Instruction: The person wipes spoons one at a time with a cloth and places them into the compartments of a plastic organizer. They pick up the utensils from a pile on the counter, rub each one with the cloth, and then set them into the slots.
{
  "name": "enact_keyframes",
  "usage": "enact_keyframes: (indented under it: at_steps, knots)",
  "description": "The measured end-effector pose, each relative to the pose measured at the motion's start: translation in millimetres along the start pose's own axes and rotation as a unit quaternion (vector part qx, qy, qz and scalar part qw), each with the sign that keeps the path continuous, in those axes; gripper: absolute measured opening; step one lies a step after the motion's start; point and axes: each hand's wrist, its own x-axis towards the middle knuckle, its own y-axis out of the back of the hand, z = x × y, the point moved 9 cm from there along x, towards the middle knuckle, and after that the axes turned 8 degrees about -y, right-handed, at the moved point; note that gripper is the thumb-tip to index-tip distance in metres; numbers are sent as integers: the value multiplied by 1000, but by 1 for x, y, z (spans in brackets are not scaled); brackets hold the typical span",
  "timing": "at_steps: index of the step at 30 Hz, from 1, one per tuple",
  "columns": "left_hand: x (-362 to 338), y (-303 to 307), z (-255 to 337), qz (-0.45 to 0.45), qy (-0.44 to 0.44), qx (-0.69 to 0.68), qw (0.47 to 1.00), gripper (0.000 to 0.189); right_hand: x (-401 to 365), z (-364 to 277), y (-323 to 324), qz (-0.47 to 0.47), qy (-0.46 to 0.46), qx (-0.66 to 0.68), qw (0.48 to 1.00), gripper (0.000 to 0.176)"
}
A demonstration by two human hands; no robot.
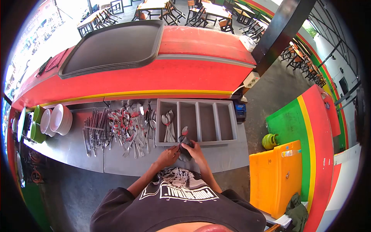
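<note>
Steel counter (69, 150) under a red ledge (193, 73) stacked with black trays (116, 42), loose cutlery (119, 131) heaped beside a grey divided tray (225, 142), left hand (168, 156) and right hand (196, 151) both clenched on a dark cloth (185, 149) around a spoon (184, 130) at the tray's near edge, dining tables (154, 5) beyond.

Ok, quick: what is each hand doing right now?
Left hand: closed on the dark grey cloth wrapped round a silver metal spoon.
Right hand: closed on the same cloth.
</note>
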Motion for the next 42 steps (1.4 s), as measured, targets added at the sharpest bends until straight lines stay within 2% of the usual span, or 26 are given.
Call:
enact_keyframes:
  at_steps: [5, 8, 11, 14, 17, 23, 26, 29, 32, 35, 41, 42]
  knots:
    - [2, -3, -5, 21, -17, 2, 1000, 47, -5, -3, -3, -13, 9, 32, 999, 39]
    - [4, -8, -13, -19, 52, -40, 998, 47, -9, -6, -5, -24, 5, 56, 998, 51]
    - [9, -2, -5, -13, 82, -4, 997, 46, -12, -7, -2, -22, 6, 57, 998, 51]
    - [12, -15, -25, 12, 79, -12, 997, 46, -8, 1, 3, -8, 10, 74, 997, 32]
    - [16, -11, -16, 14, 83, 4, 996, 45, -10, 0, 6, -2, 6, 81, 997, 31]
    - [14, -19, -30, 40, 129, -127, 983, 40, -20, -8, 4, 3, 15, 87, 996, 30]
    - [6, -32, -47, 102, 163, -322, 927, 38, -19, -2, 3, 5, 13, 81, 997, 31]
    - [-3, -44, -58, 102, 160, -414, 890, 36, -17, 5, -2, -5, 12, 73, 997, 32]
    - [-26, -33, -40, 72, 308, -410, 855, 36, -26, 1, -12, -34, -20, 75, 996, 35]
    - [-51, -39, -51, 132, 366, -496, 776, 35, -34, -7, -35, -108, -33, 125, 986, 36]
    - [-68, -42, -81, 204, 344, -585, 706, 28, -28, -24, -53, -78, 25, 21, 996, 39]
    - [-70, -41, -85, 213, 349, -573, 711, 28, -26, -22, -56, -76, 30, 13, 997, 40]
